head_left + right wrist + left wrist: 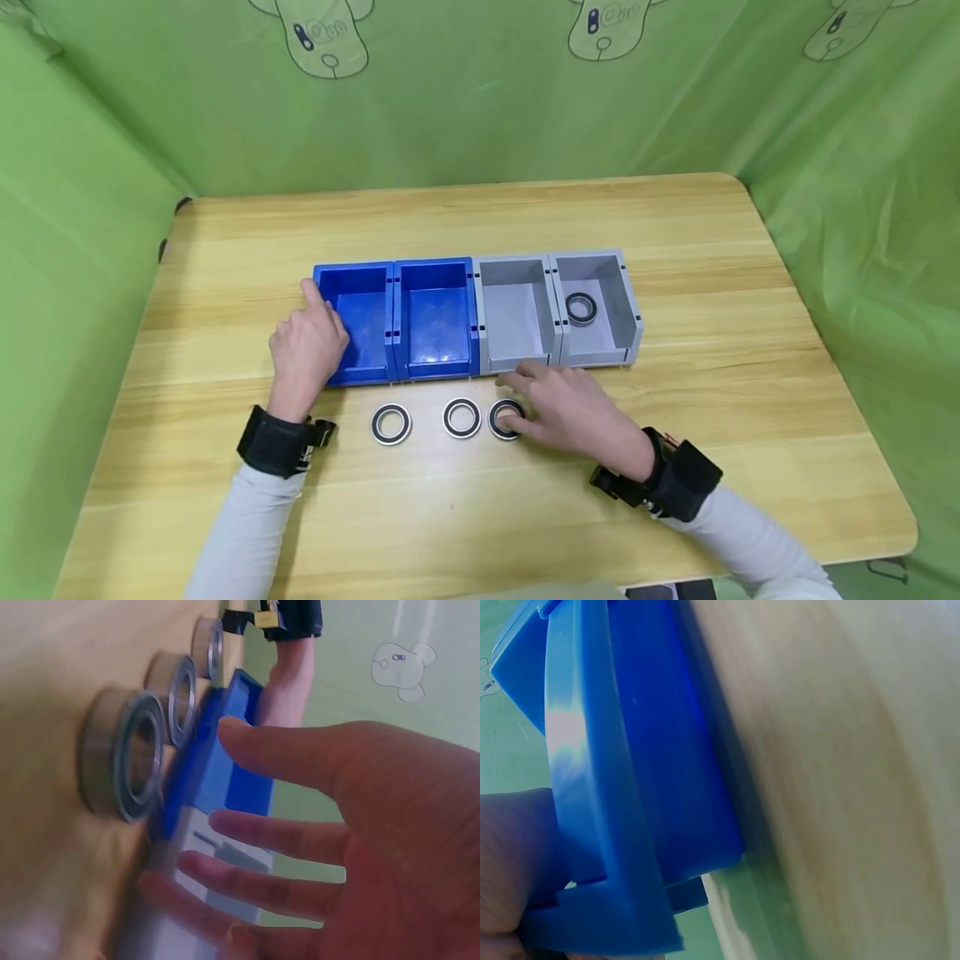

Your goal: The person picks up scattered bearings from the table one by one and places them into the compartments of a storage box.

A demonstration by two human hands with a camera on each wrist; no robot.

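Observation:
My left hand (306,343) grips the left wall of the leftmost blue bin (363,321), with the index finger stretched along the rim. In the left wrist view part of that hand (514,862) shows beside the blue wall; most of the fingers are out of sight. My right hand (573,408) hovers at the rightmost loose bearing (497,429), thumb overlapping the ring in the head view. Its fingers are spread apart with nothing between them in the right wrist view. Two more bearings, one in the middle (462,417) and one at left (392,424), lie flat on the table.
A second blue bin (437,321) and two grey bins, a left one (516,312) and a right one (621,333), continue the row. Another bearing (581,309) lies in the right grey bin. Green curtains (480,117) surround the wooden table (450,517).

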